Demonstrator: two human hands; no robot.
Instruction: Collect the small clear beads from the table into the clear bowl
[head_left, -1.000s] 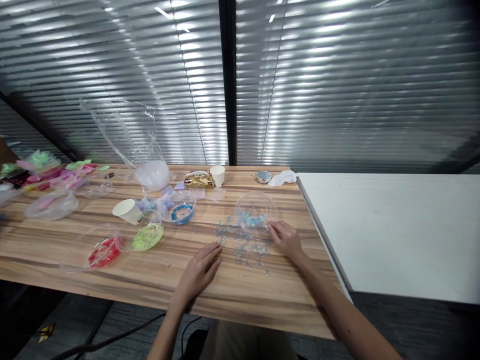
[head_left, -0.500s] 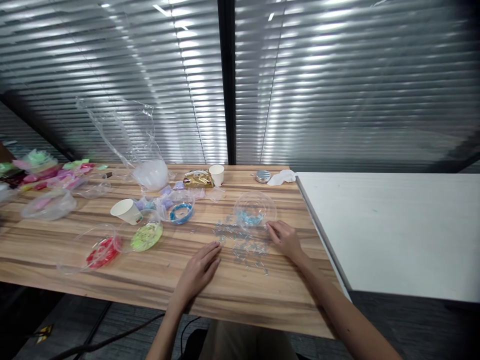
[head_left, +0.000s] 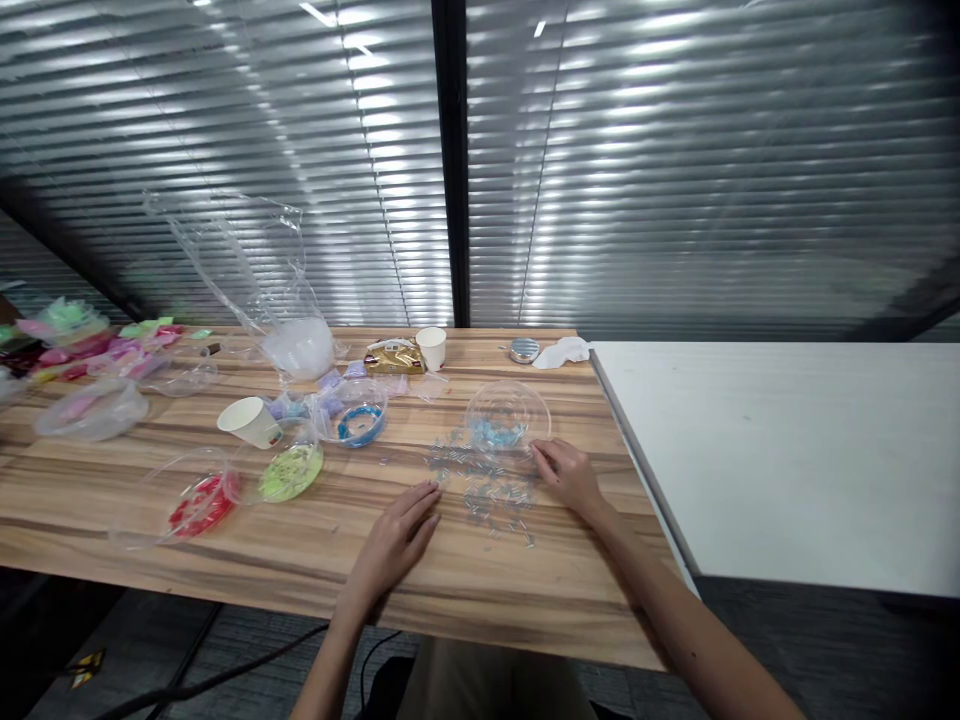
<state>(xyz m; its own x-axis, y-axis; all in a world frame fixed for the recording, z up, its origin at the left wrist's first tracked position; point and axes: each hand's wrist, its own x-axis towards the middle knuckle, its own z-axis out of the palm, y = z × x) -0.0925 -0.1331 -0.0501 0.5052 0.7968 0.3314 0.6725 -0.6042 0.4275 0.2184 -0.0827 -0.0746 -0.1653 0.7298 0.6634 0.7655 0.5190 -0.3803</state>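
My left hand [head_left: 401,525] rests palm down on the wooden table, its fingers stretched out toward a scatter of small clear tube-like pieces [head_left: 495,495]. Beside the right edge of those pieces, my right hand [head_left: 568,475] has thumb and forefinger pressed together. Whatever may be between those fingertips is too small to make out. Just behind the fingertips stands a clear plastic bowl [head_left: 508,400] with light blue bits [head_left: 495,433] at its bottom; I cannot tell whether the fingers touch its rim.
Left of my hands, tilted clear bowls hold blue pieces [head_left: 361,425], yellow-green pieces [head_left: 291,473] and red pieces [head_left: 202,505]. A paper cup [head_left: 250,421] lies tipped over; another cup [head_left: 431,348] stands beside a gold packet [head_left: 394,357]. A white table [head_left: 787,450] adjoins on the right.
The view has shifted very slightly. Both hands keep the same place and pose, and nothing on the table has visibly moved.
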